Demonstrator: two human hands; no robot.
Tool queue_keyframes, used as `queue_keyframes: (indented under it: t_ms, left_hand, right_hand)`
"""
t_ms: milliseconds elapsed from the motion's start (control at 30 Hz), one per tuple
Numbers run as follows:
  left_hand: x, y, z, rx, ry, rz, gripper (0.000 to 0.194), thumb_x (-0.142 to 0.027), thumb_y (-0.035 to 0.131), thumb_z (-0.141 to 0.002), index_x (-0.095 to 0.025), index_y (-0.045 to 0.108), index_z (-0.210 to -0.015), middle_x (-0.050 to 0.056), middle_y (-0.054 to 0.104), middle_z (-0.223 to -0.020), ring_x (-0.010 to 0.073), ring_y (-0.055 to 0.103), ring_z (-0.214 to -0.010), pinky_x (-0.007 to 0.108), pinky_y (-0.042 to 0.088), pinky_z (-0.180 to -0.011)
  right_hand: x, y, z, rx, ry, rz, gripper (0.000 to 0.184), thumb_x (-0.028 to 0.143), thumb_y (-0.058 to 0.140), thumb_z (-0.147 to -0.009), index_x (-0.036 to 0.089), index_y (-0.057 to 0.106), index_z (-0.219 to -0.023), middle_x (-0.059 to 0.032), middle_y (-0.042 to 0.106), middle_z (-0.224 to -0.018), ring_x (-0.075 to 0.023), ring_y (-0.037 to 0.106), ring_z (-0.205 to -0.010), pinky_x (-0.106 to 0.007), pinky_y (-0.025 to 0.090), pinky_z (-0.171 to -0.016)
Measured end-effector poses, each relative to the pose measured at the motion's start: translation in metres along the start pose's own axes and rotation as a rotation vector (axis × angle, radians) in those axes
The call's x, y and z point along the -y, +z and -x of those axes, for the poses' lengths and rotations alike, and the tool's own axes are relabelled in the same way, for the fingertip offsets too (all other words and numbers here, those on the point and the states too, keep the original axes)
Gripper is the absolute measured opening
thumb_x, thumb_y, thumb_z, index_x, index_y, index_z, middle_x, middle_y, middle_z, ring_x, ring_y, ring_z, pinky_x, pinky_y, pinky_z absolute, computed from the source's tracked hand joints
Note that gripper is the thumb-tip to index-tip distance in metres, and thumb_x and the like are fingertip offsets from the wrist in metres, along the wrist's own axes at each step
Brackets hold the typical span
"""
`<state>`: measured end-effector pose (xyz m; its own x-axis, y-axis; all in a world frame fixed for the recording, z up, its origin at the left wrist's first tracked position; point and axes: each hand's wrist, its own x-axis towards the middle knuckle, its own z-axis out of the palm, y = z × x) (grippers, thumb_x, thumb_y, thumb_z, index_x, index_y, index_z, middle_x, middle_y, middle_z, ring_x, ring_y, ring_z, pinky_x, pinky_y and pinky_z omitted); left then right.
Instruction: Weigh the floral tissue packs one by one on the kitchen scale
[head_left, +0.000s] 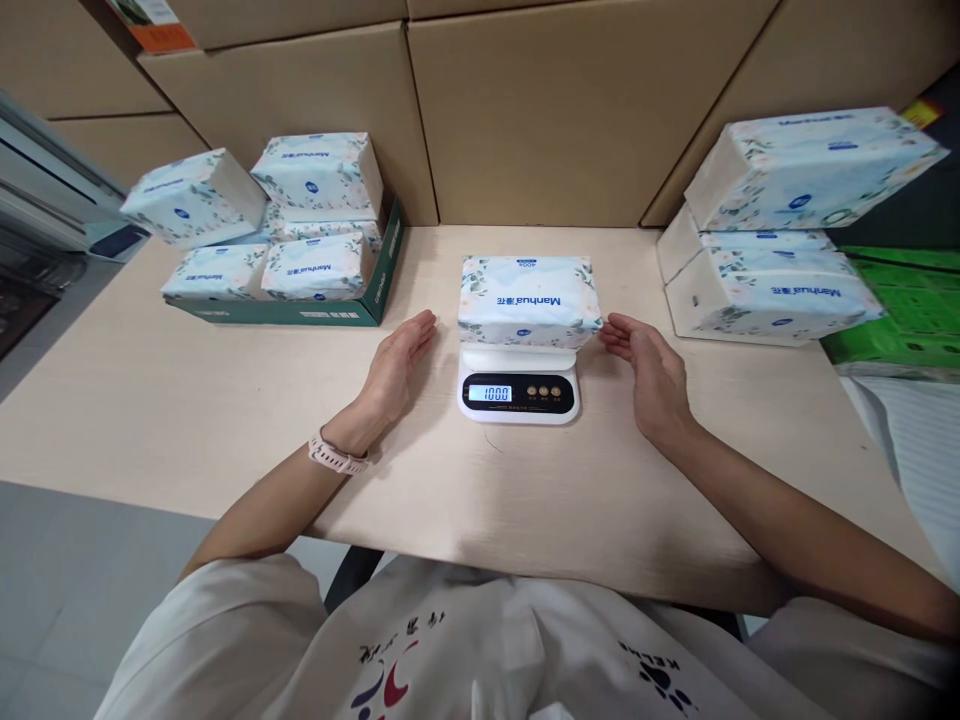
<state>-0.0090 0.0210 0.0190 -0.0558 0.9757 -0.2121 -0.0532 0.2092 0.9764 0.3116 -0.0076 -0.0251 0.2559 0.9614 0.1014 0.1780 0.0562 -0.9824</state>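
A pack of tissues (pixel 527 298) in floral wrap lies on a small white kitchen scale (pixel 519 392) at the middle of the table; the display reads 100.0. My left hand (pixel 396 368) rests on edge on the table left of the scale, fingers stretched out, holding nothing and a little apart from the pack. My right hand (pixel 651 370) is on the other side, fingers extended, its fingertips at the pack's right end. A pale watch strap circles my left wrist.
A green tray (pixel 352 312) at the back left holds several tissue packs (pixel 315 270). Three more packs (pixel 772 290) are stacked at the right. Cardboard boxes (pixel 570 110) wall the back. The light wooden table (pixel 225 400) ends close to my body.
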Motion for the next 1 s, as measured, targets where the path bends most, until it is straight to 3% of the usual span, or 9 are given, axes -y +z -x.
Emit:
queue_keyframes:
  t_ms: [133, 433, 1000]
  left_hand:
    - [0.0016, -0.0007, -0.0006, 0.002, 0.017, 0.010, 0.056, -0.039, 0.054, -0.104, -0.012, 0.065, -0.152, 0.016, 0.060, -0.164, 0.0294, 0.052, -0.158, 0.044, 0.037, -0.139]
    - [0.0024, -0.0022, -0.0012, 0.005, 0.003, 0.053, 0.050, -0.034, 0.055, -0.105, -0.011, 0.065, -0.148, 0.016, 0.060, -0.164, 0.0259, 0.056, -0.156, 0.042, 0.037, -0.139]
    - [0.0078, -0.0052, -0.0056, 0.003, 0.043, 0.039, 0.042, -0.037, 0.057, -0.104, -0.014, 0.071, -0.137, 0.015, 0.065, -0.158, 0.0260, 0.061, -0.150, 0.043, 0.040, -0.137]
  right_hand:
    - [0.0013, -0.0002, 0.0006, 0.000, -0.001, -0.009, 0.053, 0.071, 0.054, -0.102, 0.031, 0.074, -0.130, -0.0100, 0.077, -0.137, -0.0311, 0.072, -0.132, -0.059, 0.052, -0.126]
    - [0.0023, -0.0001, 0.0022, -0.004, -0.013, -0.019, 0.053, 0.069, 0.055, -0.103, 0.028, 0.075, -0.129, -0.0091, 0.078, -0.134, -0.0288, 0.073, -0.129, -0.059, 0.053, -0.125]
    - [-0.0006, 0.0005, 0.0014, -0.007, -0.029, 0.012, 0.052, 0.068, 0.053, -0.105, 0.028, 0.075, -0.129, -0.0102, 0.078, -0.134, -0.0290, 0.074, -0.128, -0.059, 0.055, -0.123]
